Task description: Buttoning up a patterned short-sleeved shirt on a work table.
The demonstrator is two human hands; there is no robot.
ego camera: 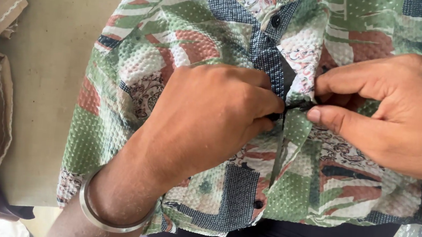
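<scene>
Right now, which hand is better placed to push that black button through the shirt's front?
Probably the right hand: its thumb and fingers pinch the placket edge right at the black button. The left hand grips the patterned shirt on the other side, steadying the fabric.

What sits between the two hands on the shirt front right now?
In the head view, the left hand and right hand pinch the patterned shirt at its placket; between their fingertips lies a dark button.
</scene>
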